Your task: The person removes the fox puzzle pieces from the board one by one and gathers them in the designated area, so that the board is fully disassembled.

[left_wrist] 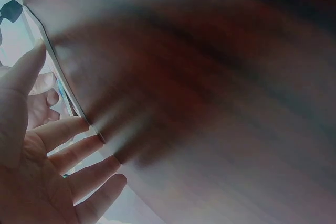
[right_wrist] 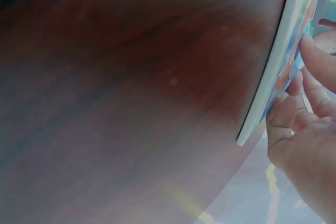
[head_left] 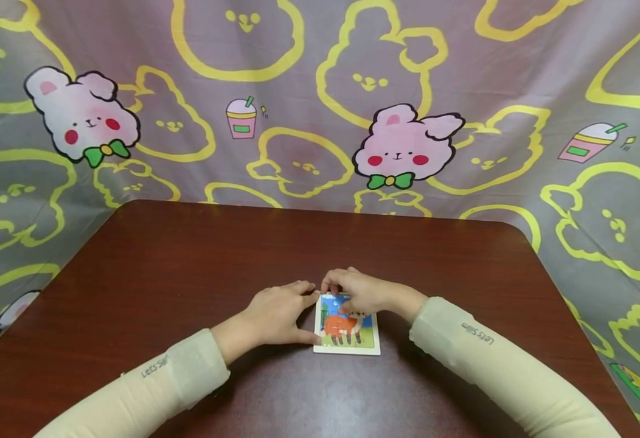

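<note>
A small picture board (head_left: 347, 350) with a white border lies on the table, showing an orange animal on grass under a blue sky. My left hand (head_left: 276, 313) is at its left side, thumb at the lower edge and fingers spread toward the upper left corner. In the left wrist view those fingers (left_wrist: 86, 153) are nearly straight along the board's edge. My right hand (head_left: 366, 292) reaches over the upper part, covering its top right. Its thumb (right_wrist: 317, 61) touches the picture, apart from the bent fingers, which rest around the top edge.
The dark red-brown table (head_left: 188, 255) has rounded far corners. Behind it and at both sides hangs a curtain (head_left: 298, 97) printed with yellow outlines, rabbits and cups. Pale sleeves (head_left: 134, 389) cover both forearms.
</note>
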`<state>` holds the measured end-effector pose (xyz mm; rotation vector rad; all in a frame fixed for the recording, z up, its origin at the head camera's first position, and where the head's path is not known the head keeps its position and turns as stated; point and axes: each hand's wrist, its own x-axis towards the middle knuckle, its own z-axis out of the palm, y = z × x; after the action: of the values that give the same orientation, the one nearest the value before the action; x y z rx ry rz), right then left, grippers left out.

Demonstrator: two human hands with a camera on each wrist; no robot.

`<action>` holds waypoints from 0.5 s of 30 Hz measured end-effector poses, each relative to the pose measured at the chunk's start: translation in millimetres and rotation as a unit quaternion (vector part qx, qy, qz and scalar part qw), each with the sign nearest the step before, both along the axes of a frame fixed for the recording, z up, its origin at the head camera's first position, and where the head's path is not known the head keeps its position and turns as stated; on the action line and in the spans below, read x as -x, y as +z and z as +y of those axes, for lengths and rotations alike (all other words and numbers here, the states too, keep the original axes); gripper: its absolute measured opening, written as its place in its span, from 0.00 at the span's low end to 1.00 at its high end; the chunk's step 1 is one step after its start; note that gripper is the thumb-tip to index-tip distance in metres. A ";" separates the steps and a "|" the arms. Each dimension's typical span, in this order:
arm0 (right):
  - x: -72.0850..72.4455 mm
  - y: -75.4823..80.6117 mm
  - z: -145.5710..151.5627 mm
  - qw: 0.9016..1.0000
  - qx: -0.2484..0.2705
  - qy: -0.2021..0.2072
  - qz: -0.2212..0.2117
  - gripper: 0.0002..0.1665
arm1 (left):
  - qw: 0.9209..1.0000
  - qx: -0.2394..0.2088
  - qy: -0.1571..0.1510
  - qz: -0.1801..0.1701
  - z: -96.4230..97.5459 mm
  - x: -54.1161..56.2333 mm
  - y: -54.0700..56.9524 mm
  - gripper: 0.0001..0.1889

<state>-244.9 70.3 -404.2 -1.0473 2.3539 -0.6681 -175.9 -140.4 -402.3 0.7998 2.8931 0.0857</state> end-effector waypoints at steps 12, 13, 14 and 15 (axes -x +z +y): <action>1.5 -0.2 2.0 1.000 0.025 0.003 -0.017 0.17 | 1.000 0.000 -0.001 -0.005 0.9 -0.3 1.5 0.47; 1.5 -0.3 2.0 0.999 0.027 0.005 -0.016 0.17 | 1.000 0.000 -0.001 -0.004 1.0 -0.6 1.8 0.47; 1.3 -0.1 2.1 1.000 0.028 0.007 -0.013 0.17 | 1.000 0.001 -0.001 -0.004 1.1 -0.7 1.7 0.47; 1.1 0.1 2.3 1.000 0.028 0.009 -0.009 0.17 | 1.000 0.000 -0.001 -0.004 1.2 -1.0 1.9 0.47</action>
<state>-246.0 72.5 -404.2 -1.0805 2.3207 -0.7381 -174.9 -139.2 -400.4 0.8001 2.8846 0.0871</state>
